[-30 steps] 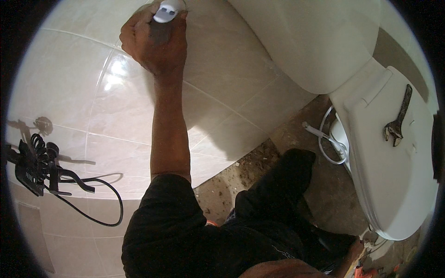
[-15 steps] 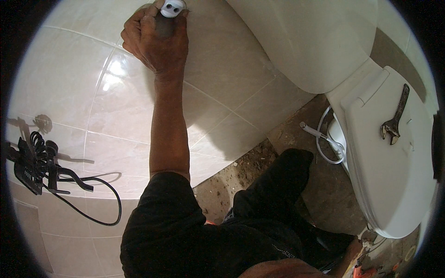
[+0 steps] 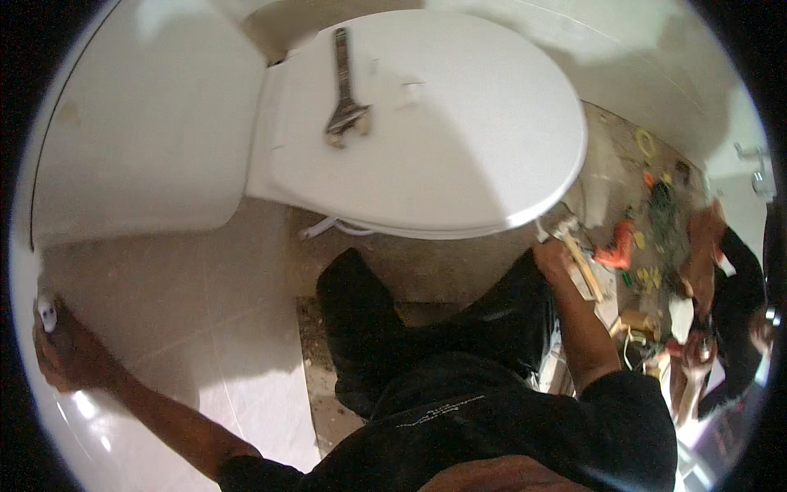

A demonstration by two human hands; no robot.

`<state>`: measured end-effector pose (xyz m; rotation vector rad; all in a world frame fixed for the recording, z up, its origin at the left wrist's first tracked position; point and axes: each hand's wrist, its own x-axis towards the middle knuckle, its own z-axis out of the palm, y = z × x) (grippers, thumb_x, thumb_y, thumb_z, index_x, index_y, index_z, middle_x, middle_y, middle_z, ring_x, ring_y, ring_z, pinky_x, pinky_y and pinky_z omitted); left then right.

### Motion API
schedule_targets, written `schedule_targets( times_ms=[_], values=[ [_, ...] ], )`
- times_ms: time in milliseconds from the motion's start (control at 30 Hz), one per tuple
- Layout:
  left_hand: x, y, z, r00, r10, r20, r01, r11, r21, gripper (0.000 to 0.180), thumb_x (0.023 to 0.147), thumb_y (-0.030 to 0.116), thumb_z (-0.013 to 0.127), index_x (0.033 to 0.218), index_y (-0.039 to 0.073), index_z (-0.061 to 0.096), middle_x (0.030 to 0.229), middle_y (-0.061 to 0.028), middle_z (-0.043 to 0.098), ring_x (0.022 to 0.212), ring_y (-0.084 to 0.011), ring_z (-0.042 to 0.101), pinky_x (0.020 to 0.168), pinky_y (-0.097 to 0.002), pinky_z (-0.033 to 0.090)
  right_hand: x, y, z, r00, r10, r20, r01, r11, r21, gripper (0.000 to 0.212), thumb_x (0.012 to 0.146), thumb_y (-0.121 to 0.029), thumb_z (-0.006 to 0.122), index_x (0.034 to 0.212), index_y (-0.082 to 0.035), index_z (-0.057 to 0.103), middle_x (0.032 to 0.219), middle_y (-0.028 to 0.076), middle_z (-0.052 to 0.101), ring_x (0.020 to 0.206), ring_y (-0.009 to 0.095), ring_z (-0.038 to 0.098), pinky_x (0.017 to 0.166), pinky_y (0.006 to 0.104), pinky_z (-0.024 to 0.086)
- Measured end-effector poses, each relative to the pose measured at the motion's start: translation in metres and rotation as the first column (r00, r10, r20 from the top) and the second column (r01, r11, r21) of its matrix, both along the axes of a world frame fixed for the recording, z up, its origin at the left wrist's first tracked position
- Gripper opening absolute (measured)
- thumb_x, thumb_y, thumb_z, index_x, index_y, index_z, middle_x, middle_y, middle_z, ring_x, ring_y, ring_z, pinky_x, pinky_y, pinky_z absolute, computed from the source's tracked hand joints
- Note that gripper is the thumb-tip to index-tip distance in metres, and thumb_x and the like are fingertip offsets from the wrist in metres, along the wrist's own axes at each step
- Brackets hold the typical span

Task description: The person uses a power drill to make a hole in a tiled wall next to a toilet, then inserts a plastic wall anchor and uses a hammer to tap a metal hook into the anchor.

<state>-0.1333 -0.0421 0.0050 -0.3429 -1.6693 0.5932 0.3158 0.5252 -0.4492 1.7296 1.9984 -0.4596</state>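
Against the tiled wall at far left, our left hand (image 3: 70,357) is closed around a small white tube (image 3: 47,312), while our right hand (image 3: 553,256) grips a wooden-handled tool (image 3: 578,258) beside the toilet (image 3: 459,164), where a wrench (image 3: 344,94) lies on the lid.

A wrench (image 3: 345,98) lies on the toilet lid (image 3: 459,156); the tank (image 3: 139,139) sits left of it, scattered tools (image 3: 631,246) on the floor right.
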Motion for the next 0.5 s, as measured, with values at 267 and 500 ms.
schedule_targets(
  times_ms=[267,500],
  values=[
    [0.002,0.014,0.001,0.976,0.127,0.179,-0.159,0.971,0.179,0.042,0.086,0.056,0.068,0.102,0.018,0.077,0.096,-0.0019,0.076,0.082,-0.0250,0.072,0.073,-0.0389,0.056,0.013,-0.017,0.018,0.992,-0.116,-0.052,0.117,0.993,0.020,0.063,0.083,-0.054,0.063,0.124,-0.005,0.066,0.126,0.022,0.064,0.119,0.039,0.060,0.098,0.0504,0.047],
    [0.003,0.027,0.002,0.989,-0.002,0.146,-0.021,0.987,0.159,0.047,0.087,0.058,0.065,0.110,0.018,0.075,0.098,-0.0055,0.075,0.087,-0.0275,0.072,0.075,-0.0420,0.056,0.049,-0.010,-0.013,0.965,-0.177,-0.191,0.187,0.982,0.033,0.062,0.083,-0.055,0.062,0.118,-0.003,0.069,0.125,0.020,0.066,0.115,0.038,0.063,0.094,0.0521,0.049]
  ],
)
